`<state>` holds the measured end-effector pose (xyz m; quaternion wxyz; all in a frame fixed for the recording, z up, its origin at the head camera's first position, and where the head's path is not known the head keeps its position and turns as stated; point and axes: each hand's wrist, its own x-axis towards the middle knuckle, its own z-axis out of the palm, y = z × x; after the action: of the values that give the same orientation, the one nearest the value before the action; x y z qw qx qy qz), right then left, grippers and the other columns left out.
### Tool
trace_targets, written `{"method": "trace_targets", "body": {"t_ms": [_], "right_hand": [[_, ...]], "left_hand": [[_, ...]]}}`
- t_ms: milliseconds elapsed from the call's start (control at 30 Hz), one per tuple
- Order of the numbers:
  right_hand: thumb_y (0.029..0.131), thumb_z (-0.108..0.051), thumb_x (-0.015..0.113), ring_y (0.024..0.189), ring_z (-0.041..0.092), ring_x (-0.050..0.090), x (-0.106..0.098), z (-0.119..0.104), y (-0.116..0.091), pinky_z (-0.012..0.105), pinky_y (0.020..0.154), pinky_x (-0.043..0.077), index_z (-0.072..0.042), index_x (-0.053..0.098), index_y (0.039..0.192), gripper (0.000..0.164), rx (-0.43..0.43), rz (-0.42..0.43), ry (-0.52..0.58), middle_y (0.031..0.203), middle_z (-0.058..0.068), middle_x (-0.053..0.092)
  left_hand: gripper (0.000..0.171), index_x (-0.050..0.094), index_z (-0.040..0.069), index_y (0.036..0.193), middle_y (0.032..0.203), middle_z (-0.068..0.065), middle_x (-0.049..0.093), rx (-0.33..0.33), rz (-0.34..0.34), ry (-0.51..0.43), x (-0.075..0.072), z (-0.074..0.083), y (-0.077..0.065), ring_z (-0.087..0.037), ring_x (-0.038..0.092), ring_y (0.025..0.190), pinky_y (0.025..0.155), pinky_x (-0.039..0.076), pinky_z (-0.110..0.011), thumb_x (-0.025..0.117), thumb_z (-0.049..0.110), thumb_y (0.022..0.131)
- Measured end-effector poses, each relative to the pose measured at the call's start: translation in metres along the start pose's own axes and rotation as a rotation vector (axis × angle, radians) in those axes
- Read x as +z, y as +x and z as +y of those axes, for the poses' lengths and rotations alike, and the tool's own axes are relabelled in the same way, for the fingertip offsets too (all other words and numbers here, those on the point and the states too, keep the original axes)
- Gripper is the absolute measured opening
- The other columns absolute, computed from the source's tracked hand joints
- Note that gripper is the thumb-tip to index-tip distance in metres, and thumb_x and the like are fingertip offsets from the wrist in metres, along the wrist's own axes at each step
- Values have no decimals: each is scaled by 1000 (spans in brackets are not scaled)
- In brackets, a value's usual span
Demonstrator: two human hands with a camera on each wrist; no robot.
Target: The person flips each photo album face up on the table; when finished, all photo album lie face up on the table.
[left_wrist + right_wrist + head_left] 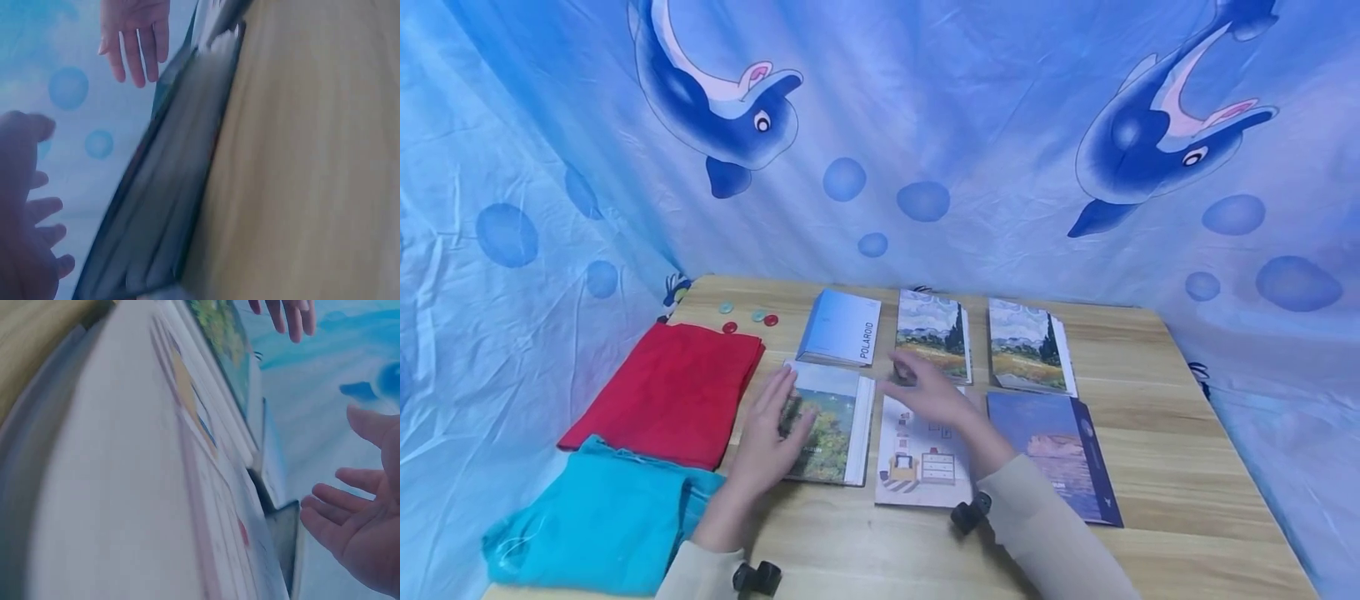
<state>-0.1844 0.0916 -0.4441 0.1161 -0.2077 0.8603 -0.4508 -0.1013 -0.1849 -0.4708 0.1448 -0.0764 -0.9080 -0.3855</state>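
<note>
My left hand (767, 437) is over the left part of a book with a yellow-green tree cover (827, 433); whether it touches the cover I cannot tell. Its fingers are spread and grip nothing. My right hand (934, 393) hovers around the top of a pale book with furniture drawings (917, 467), near the lower edge of a landscape-painting book (928, 325). Loosely extended fingers show on the right hand (362, 519) in the right wrist view, holding nothing. In the left wrist view, page edges of a book (156, 187) appear blurred beside the left hand (28, 219).
A blue POLAROID book (841, 327), a second landscape-painting book (1026, 342) and a purple-blue cliff-cover book (1045, 454) share the wooden table (1187, 467). Folded red cloth (670, 392) and turquoise cloth (587, 517) lie left. Several small red and green discs (730, 327) sit behind.
</note>
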Motion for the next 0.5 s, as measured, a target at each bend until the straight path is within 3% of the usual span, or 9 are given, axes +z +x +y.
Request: {"method": "trace_targets", "body": {"t_ms": [233, 500], "right_hand": [[98, -30, 68, 134, 35, 51, -19, 12, -19, 47, 111, 43, -1, 47, 149, 62, -70, 187, 59, 147, 17, 52], [98, -20, 69, 132, 39, 52, -31, 37, -38, 51, 109, 44, 5, 48, 144, 57, -61, 316, 149, 142, 25, 54]], "left_hand": [[67, 40, 12, 156, 163, -12, 32, 66, -67, -153, 23, 27, 3, -33, 28, 150, 116, 26, -64, 68, 27, 98], [66, 43, 13, 154, 163, -6, 32, 128, -169, -242, 64, 58, 0, -30, 31, 149, 118, 25, -59, 67, 35, 97]]}}
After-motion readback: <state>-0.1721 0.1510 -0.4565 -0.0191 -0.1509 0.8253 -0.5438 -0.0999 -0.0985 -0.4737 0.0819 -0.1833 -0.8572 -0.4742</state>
